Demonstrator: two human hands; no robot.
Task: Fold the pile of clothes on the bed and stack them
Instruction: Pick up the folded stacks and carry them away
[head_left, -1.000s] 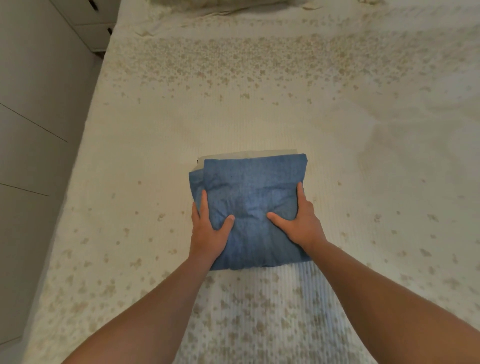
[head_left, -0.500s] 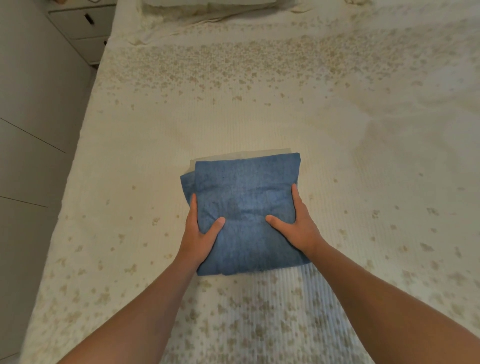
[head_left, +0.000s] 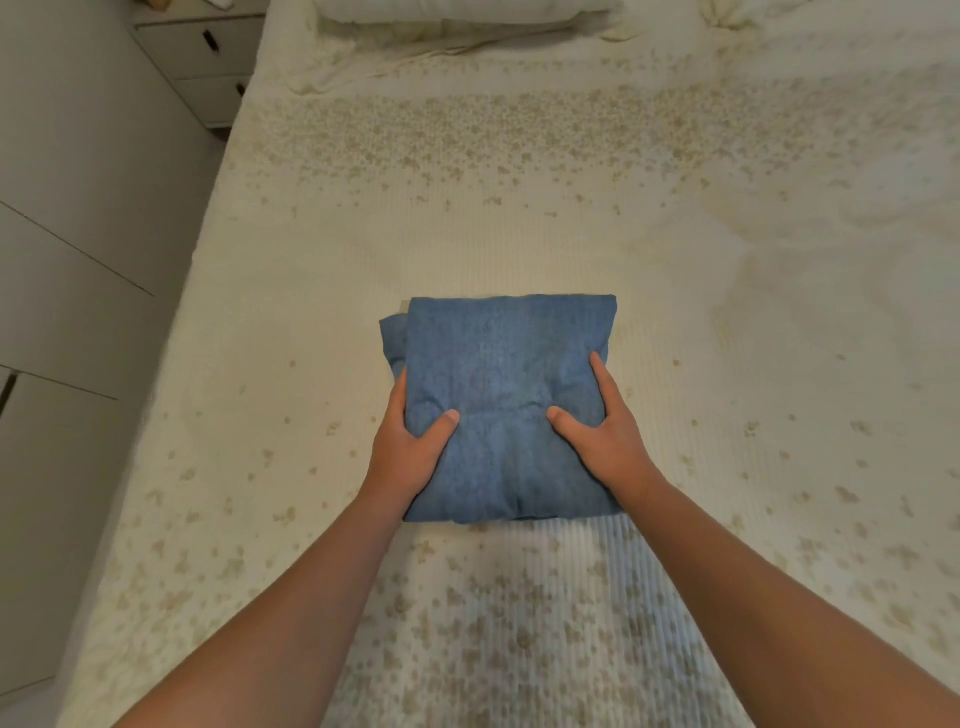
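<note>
Blue garment (head_left: 498, 364) — left hand (head_left: 402, 452), right hand (head_left: 605, 436) gripping.

Open bedspread (head_left: 519, 249) all round folded blue garment (head_left: 498, 364); pillow (head_left: 457, 10) far beyond

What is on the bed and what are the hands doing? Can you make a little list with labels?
Place: bed with a cream flowered cover
Main thing: folded blue cloth, lying flat
Under it: a pale edge peeks out at the far left corner
Left hand: grips the cloth's left side, thumb on top
Right hand: grips the right side, thumb on top
Far end: pillow
Beside bed: drawers
</note>
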